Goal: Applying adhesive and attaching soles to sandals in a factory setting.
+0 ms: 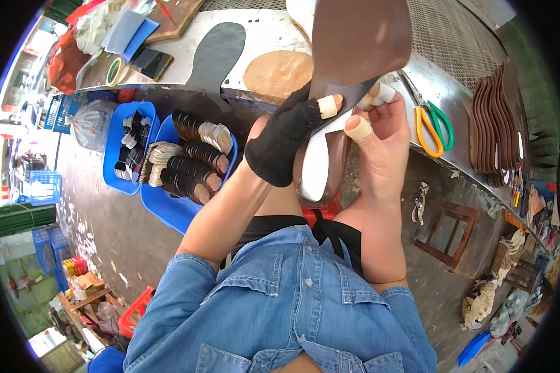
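Note:
A smooth brown insole-shaped piece [362, 40] is raised over the table edge, with a dark grey layer along its lower edge. My left hand [286, 137], in a black fingerless glove, is closed on it, its taped thumb pressed on the dark layer. Below the glove, a brown piece with a white patch [315, 169] hangs over my lap; whether it joins the upper piece is hidden. My right hand [384, 137] is beside the dark edge, its taped thumb apart from the curled fingers. Those fingertips are at the edge, partly hidden.
On the metal table lie a dark sole shape [216, 56], a tan oval piece [279, 73], scissors [434, 127], stacked brown insoles [494, 121], a phone [150, 64] and a tape roll [116, 71]. Blue bins [162, 208] of sole pieces stand left; a wooden stool [449, 233] stands right.

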A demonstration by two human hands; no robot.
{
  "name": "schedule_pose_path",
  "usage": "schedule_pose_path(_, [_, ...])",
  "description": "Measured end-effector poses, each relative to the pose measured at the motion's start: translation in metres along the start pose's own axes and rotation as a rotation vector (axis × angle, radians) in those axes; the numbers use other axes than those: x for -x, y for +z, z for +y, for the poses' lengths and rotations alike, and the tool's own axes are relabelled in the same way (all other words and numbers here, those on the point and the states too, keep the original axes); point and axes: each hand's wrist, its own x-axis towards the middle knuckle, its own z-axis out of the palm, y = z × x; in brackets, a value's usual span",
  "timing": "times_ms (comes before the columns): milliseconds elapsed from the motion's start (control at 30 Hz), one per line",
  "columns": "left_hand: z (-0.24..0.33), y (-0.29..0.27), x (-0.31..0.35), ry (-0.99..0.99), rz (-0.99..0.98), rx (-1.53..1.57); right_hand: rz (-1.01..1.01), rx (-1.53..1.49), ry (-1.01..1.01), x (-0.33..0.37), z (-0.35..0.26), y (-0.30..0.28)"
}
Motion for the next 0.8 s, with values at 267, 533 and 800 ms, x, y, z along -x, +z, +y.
schedule_pose_path(267, [0.001,0.006,0.007,0.016,0.095,0.128,-0.156,-0.361,0.181,0.016,0.02,0.005])
schedule_pose_path(533, [0.016,0.013,-0.004,0.313,0.059,-0.102,0.058,-0.118,-0.045,-0.009,-0.002,-0.003])
schedule_pose_path(800, [0.012,0.009,-0.01,0.609,0.349,-0.438,0.106,1.004,-0.533,0.019,-0.029,0.019])
